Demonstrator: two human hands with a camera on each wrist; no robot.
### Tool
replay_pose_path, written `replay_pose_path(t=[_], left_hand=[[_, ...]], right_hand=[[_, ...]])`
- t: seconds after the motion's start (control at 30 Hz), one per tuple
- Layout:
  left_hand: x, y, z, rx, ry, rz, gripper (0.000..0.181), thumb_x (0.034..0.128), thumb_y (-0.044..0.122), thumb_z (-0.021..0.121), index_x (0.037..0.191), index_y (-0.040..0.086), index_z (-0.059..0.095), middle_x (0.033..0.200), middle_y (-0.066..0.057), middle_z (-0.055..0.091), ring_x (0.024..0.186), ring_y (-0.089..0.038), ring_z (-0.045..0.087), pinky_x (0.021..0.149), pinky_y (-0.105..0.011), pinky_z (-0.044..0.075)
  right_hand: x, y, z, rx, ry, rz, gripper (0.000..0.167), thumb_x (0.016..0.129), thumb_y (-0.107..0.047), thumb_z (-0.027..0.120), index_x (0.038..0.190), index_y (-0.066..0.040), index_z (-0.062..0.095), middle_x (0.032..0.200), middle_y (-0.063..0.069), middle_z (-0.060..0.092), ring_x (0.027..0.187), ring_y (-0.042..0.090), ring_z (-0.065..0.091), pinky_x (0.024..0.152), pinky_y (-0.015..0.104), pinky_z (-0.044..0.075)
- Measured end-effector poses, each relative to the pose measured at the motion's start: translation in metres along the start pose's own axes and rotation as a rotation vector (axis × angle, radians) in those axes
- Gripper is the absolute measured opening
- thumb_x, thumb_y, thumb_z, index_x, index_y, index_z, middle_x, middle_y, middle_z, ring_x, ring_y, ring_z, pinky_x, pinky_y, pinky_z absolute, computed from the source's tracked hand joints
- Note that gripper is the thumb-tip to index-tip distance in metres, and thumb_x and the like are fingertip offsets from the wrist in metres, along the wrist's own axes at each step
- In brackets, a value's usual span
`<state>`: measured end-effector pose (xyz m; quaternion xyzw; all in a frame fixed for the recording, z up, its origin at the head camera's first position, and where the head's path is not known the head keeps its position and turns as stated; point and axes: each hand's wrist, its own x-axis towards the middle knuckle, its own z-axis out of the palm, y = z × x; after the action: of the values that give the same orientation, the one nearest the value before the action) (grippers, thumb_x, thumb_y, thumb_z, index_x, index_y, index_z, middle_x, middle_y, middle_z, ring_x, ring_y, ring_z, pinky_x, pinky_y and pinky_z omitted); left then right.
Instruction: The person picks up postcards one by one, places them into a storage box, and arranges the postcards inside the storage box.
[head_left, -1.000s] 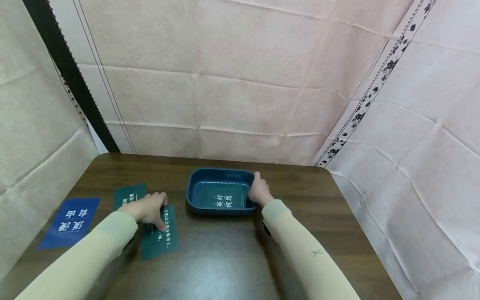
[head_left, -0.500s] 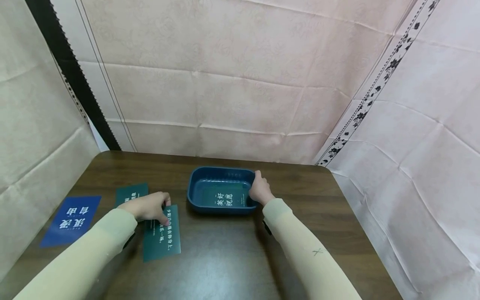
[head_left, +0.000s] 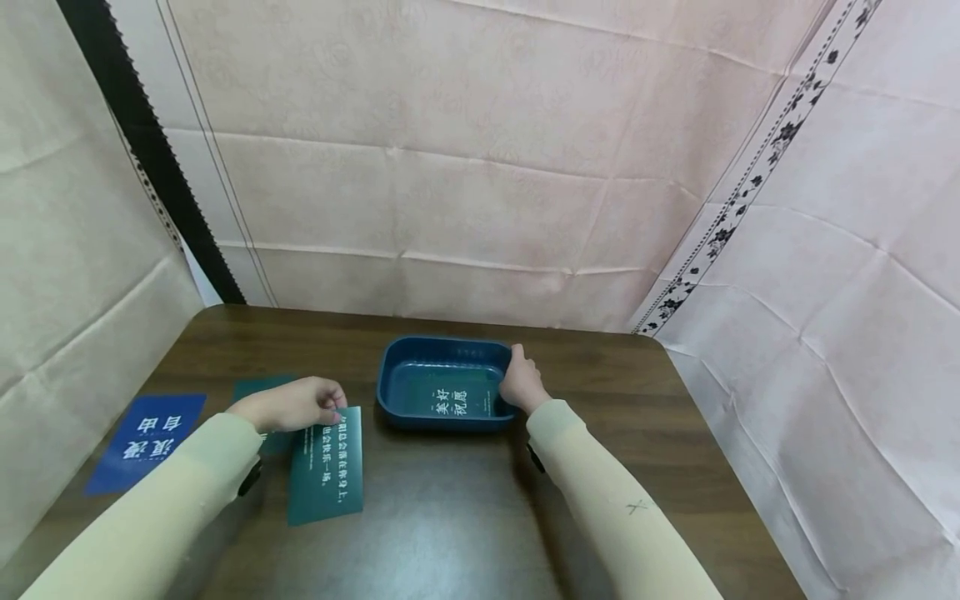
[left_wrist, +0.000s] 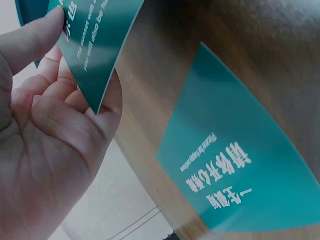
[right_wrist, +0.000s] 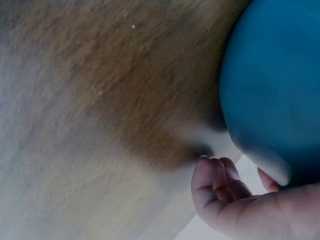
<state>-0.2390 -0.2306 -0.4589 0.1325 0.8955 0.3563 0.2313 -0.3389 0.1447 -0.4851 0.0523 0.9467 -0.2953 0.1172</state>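
My left hand (head_left: 292, 405) pinches the top edge of a green card (head_left: 324, 483) with white writing, thumb on its printed face. In the left wrist view this card (left_wrist: 107, 37) stands tilted off the table. A second green card (left_wrist: 230, 145) lies flat on the wood near that hand; in the head view the left hand partly covers it. My right hand (head_left: 522, 383) grips the right end of a dark blue rectangular tray (head_left: 442, 423). Inside the tray lies a green card (head_left: 427, 390) with white characters. The right wrist view shows the tray's blue outer wall (right_wrist: 275, 85) beside curled fingers.
A blue card (head_left: 142, 442) with white characters lies at the table's left edge. The brown wooden table (head_left: 450, 517) ends at pale patterned cloth (head_left: 465, 167) behind it, with more cloth hanging at both sides.
The left hand has lifted the near edge-held green card slightly and turned at the wrist, uncovering more of its writing. The right hand and the tray stay in place.
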Motion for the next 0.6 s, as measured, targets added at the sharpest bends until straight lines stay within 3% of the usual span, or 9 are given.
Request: replay_pose_path(t=[0.6], left_hand=[[-0.014, -0.001, -0.033, -0.251, -0.052, 0.005, 0.030, 0.1016, 0.024, 0.062, 0.121, 0.003, 0.055, 0.107, -0.012, 0.067, 0.093, -0.028, 0.066, 0.082, -0.040, 0.057]], right_hand=[[-0.003, 0.001, 0.000, -0.020, 0.005, -0.039, 0.070, 0.097, -0.001, 0.058, 0.155, -0.011, 0.020, 0.144, 0.024, 0.045, 0.122, 0.037, 0.050, 0.102, 0.054, 0.046]])
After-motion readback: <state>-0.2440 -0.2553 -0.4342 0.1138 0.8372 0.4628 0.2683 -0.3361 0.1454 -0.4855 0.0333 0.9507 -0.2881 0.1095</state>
